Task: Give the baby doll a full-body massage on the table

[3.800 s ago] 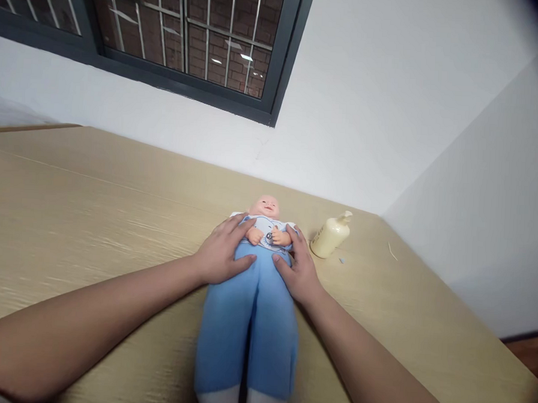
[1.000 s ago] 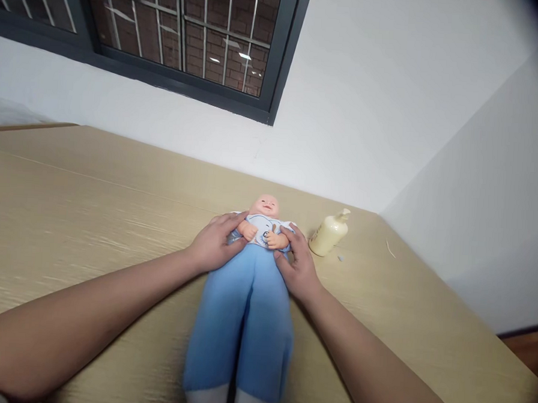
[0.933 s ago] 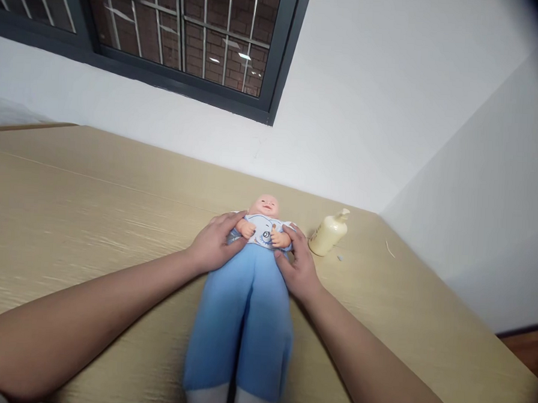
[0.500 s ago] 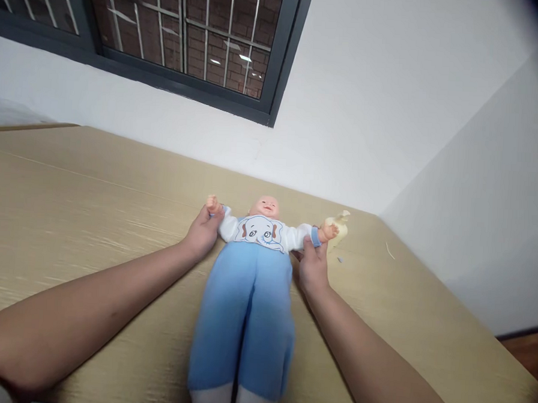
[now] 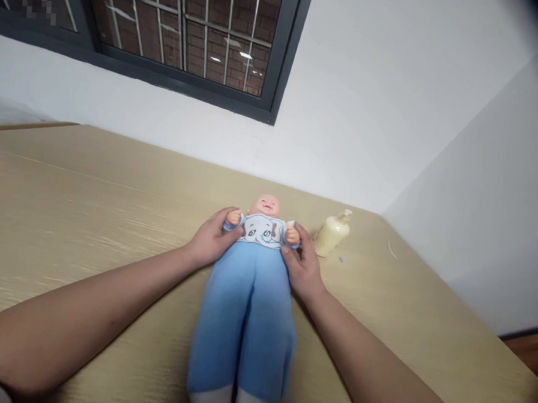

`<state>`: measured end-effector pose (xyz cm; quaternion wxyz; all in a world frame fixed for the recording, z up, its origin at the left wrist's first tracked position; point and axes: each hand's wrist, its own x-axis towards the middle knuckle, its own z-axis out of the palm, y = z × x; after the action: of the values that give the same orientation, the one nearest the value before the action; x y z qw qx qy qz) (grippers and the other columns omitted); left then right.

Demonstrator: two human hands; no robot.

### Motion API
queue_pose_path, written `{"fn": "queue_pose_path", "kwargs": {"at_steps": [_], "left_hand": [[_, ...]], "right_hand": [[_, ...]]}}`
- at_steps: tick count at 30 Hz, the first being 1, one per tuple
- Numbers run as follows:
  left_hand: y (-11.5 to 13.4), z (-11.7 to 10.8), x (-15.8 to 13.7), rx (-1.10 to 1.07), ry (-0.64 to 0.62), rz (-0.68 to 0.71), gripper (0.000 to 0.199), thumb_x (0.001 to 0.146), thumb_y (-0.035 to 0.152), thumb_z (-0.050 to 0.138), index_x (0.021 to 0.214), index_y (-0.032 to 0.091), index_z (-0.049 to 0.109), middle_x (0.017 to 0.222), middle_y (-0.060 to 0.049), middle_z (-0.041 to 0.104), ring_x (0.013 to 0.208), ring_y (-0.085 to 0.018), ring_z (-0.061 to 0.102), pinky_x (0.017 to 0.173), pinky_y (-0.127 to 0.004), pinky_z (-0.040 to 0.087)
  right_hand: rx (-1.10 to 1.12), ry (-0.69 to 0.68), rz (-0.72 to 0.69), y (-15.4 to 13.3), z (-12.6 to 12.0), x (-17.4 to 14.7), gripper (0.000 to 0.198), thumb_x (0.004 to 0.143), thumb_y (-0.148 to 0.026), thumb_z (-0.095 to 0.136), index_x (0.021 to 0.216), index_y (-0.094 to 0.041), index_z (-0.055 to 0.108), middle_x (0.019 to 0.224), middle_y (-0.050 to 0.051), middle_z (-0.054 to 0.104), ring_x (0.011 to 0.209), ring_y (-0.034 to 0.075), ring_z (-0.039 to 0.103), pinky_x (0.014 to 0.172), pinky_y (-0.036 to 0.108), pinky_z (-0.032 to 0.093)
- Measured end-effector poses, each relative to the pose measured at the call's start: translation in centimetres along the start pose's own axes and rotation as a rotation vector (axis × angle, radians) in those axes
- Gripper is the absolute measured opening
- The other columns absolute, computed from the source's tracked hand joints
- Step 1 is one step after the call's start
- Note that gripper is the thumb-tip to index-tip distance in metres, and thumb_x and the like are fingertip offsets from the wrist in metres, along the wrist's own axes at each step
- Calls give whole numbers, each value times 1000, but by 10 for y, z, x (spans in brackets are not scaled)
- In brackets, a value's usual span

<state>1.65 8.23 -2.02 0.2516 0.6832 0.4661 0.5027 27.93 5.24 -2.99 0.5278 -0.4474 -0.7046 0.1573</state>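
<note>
A baby doll (image 5: 245, 302) lies on its back on the table, head at the far end. It wears blue trousers with white cuffs and a white top with an elephant picture (image 5: 262, 232) on the chest. My left hand (image 5: 211, 239) curls round the doll's forearm on the left, thumb near the chest. Round the other forearm my right hand (image 5: 305, 265) is closed, fingers behind and thumb in front. Both doll arms are bent in, their small fists beside the elephant. My fingers partly hide the sleeves.
A cream pump bottle (image 5: 333, 235) stands right of the doll. Close to it lie a small grey-blue bit (image 5: 342, 259) and a thin pale strip (image 5: 391, 250). Behind the wooden-looking table (image 5: 92, 216) are a white wall (image 5: 346, 109) and a barred window (image 5: 183, 34).
Both hands have moved inward, folding the doll's outstretched arms from the sides to its chest. The pump bottle, partly covered before by a doll hand, now shows fully.
</note>
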Motion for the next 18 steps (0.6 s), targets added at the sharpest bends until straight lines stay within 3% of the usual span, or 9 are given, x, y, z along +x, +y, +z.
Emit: {"fn": "queue_pose_path", "kwargs": {"at_steps": [3, 7, 12, 18], "left_hand": [[3, -2, -2, 250, -126, 182, 65, 88, 49, 61, 146, 21, 49, 147, -12, 53, 136, -33, 47, 115, -46, 33], [6, -4, -3, 367, -222, 254, 70, 91, 51, 58, 151, 20, 43, 149, -13, 51, 138, -33, 44, 115, -47, 32], [8, -1, -4, 353, -151, 241, 67, 90, 51, 59, 149, 20, 47, 147, -12, 54, 136, -32, 48, 115, -45, 34], [9, -2, -4, 167, -81, 140, 55, 94, 52, 52, 140, 22, 54, 141, -11, 59, 130, -32, 52, 110, -46, 38]], "right_hand": [[-100, -82, -85, -1, -2, 0, 58, 89, -39, 66, 144, -30, 51, 153, 8, 46, 147, 27, 36, 122, 52, 28], [-103, -136, -77, -2, -3, 2, 57, 87, -40, 68, 141, -33, 54, 154, 7, 43, 148, 29, 33, 121, 55, 29], [-104, -94, -79, -1, 0, 1, 61, 87, -39, 67, 144, -28, 47, 149, 10, 47, 145, 28, 37, 121, 53, 30], [134, 127, 137, 11, 3, 4, 57, 93, -47, 58, 143, -24, 45, 146, 10, 50, 138, 24, 47, 118, 47, 36]]}}
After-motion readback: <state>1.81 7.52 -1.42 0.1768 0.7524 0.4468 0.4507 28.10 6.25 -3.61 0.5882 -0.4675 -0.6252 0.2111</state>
